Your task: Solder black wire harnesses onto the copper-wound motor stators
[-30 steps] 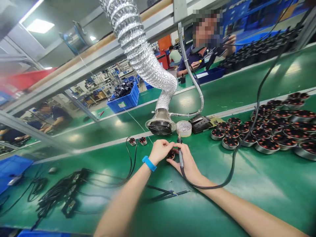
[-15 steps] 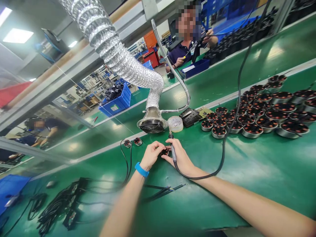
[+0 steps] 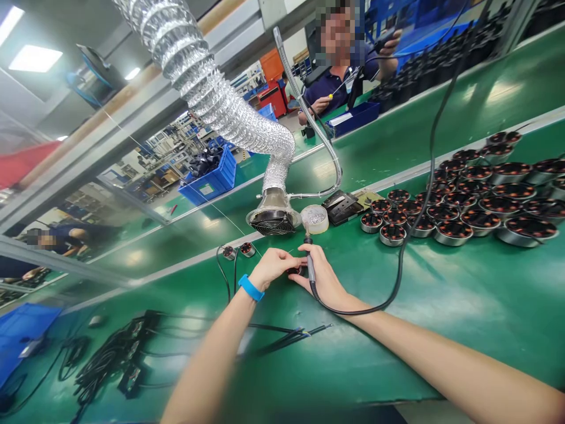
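My left hand (image 3: 276, 267), with a blue wristband (image 3: 251, 288), pinches a small brushless motor (image 3: 295, 271) on the green bench mat (image 3: 441, 330). Its fingers hide most of the motor, and only a dark edge shows. My right hand (image 3: 321, 275) grips a slim grey pen-shaped soldering iron (image 3: 311, 266) upright, with its black tip (image 3: 307, 240) pointing away from me. The right hand's fingers are right by the motor. A black cable (image 3: 399, 282) runs from the iron's lower end past my right wrist and up the bench.
Just beyond my hands stand a fume extractor (image 3: 273, 219) on a silver duct (image 3: 220, 94) and a clear round tub (image 3: 315, 219). Several motors (image 3: 454, 232) crowd the right. Two small motors (image 3: 238, 251) and black wire bundles (image 3: 115, 353) lie left. A co-worker (image 3: 335, 70) sits opposite.
My left hand now covers more of the motor, which showed between my hands earlier. The whole view has tilted and shifted slightly, and the iron stays in my right hand.
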Demonstrator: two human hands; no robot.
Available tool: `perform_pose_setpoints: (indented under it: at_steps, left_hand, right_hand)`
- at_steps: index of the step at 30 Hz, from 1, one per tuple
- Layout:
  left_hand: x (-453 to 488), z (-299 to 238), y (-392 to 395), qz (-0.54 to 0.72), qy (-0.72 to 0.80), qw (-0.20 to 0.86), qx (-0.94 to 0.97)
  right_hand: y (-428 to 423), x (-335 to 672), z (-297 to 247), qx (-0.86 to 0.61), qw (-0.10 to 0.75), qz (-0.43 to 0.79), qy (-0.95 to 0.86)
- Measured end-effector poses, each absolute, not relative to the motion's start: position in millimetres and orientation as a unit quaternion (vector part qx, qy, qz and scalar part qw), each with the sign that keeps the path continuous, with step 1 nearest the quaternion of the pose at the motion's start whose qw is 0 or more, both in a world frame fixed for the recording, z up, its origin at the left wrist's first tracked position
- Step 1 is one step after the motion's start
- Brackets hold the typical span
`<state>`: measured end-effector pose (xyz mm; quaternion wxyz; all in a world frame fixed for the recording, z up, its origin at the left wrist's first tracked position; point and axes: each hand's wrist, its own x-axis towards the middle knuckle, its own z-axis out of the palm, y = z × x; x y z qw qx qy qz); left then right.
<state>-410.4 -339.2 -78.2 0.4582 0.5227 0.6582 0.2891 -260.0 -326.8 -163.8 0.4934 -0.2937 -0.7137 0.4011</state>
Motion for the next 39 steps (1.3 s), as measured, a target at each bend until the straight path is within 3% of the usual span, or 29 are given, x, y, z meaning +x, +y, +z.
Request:
perform_pose_setpoints:
  at_steps: [8,13,15,20,28,30,36,39]
  left_hand:
    - [-424,-82,-342,0.316,0.595,0.474,0.567]
    - [-434,-59,-372,0.314,0.651,0.319,0.613]
    - [-438,-55,-397,0.280,0.643,0.277,0.657]
    - [-438,-75,-453,0.132,0.594,0.294,0.737]
    - [-429,-87,-477,0.002,0.574,0.175,0.800]
    - [-433,-84,-477,0.030,0.579,0.175,0.796]
    - [-456,-76,-448,0.311,0.634,0.251,0.662]
    - [-461,-77,-433,0.376,0.618,0.258,0.640]
  right_hand:
    - [-327,-260,-164,-0.278,0.499,0.412,-0.710]
    - [-327,-259,-163,-0.293,0.494,0.401,-0.714]
    - [-327,-259,-161,-0.295,0.490,0.401,-0.716]
    - [-329,-256,-158,-0.284,0.485,0.369,-0.740]
    - [-328,-258,-161,-0.303,0.484,0.330,-0.752]
    - [-329,-259,-159,-0.311,0.480,0.325,-0.753]
    - [-337,-263,-149,-0.309,0.450,0.312,-0.778]
    - [-344,-265,-141,-0.287,0.427,0.331,-0.791]
